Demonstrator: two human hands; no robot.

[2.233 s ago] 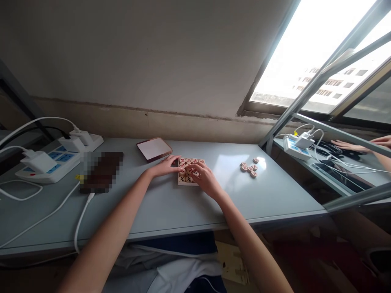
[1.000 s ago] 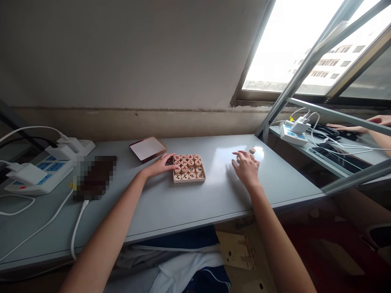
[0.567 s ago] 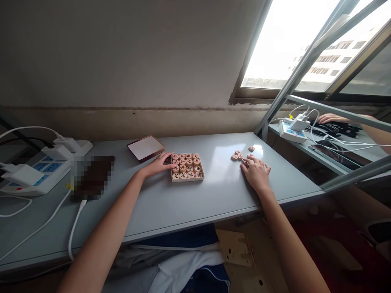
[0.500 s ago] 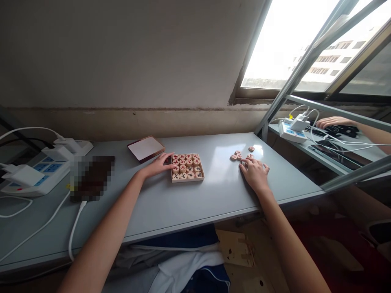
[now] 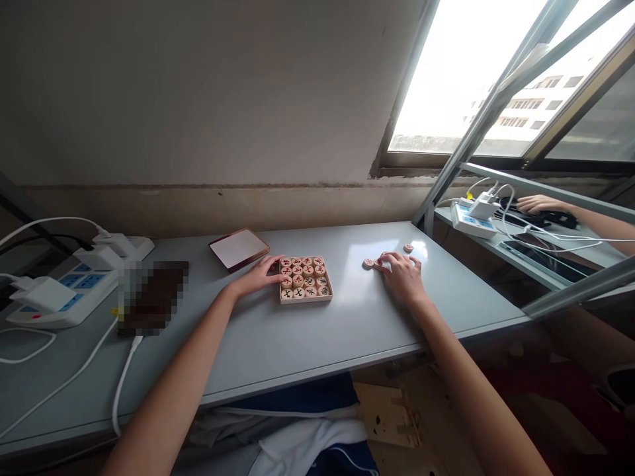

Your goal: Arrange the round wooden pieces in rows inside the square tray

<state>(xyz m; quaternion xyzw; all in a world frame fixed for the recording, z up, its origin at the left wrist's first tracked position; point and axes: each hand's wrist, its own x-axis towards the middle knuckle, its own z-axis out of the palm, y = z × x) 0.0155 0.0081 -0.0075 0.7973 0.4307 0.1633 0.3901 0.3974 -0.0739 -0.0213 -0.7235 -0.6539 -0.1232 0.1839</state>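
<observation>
A shallow box (image 5: 306,301) full of round wooden Chinese chess pieces, marked in red and black characters, lies on the grey desk. My left hand (image 5: 260,276) holds it at its left side, the thumb on the side wall and the index finger by the far left corner. To the right of the box, my right hand (image 5: 403,272) has its thumb and fingertips closed on a Chinese chess piece (image 5: 377,263) at the desk top. Another piece (image 5: 368,264) lies just left of those fingertips, and a single piece (image 5: 408,248) sits farther back. Other pieces may be hidden under my right hand.
The box lid (image 5: 239,248) lies upturned behind my left hand. At the left are a power strip (image 5: 74,291) with chargers and cables, and a blurred dark object (image 5: 153,297). Beyond the metal frame at right, another person's hand (image 5: 538,203) rests near black cables.
My right hand has moved left, and the loose pieces near its fingertips have shifted left with it. My left hand stays on the box. The view has tilted slightly upward.
</observation>
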